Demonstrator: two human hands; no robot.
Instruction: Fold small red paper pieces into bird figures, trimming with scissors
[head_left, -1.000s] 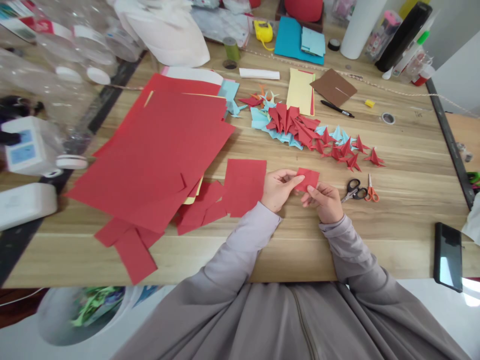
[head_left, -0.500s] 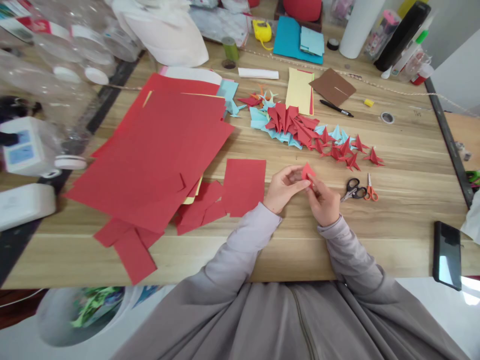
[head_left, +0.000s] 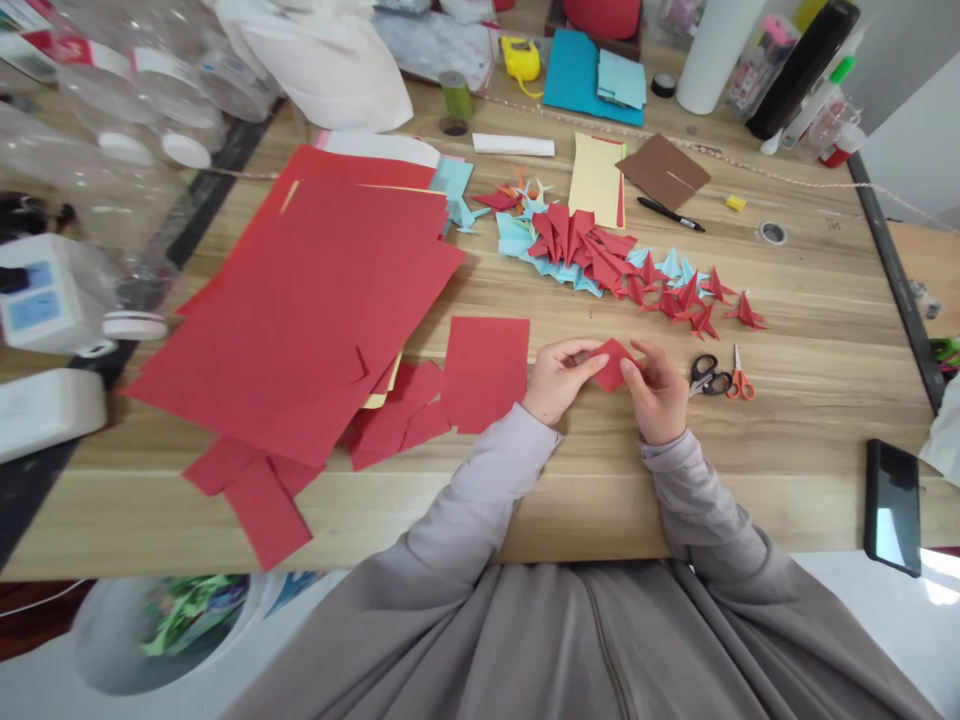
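Observation:
A small folded piece of red paper is held above the table, its diamond shape facing me. My left hand pinches its left corner between thumb and fingers. On the opposite corner, my right hand grips with the thumb in front and fingers behind. Beyond my hands lie folded red paper cranes and a bunch of narrow red folded pieces, with light blue ones among them. A red paper rectangle rests left of my left hand. Black scissors and orange scissors lie right of my right hand.
Large red sheets are stacked on the left, with red offcuts in front. Yellow paper, a brown square and a black pen lie farther back. A phone sits at the right edge. Bottles crowd the far left.
The red paper has been turned and lowered slightly, so its flat diamond face now shows. My hands have moved apart, from fingertips together to opposite corners.

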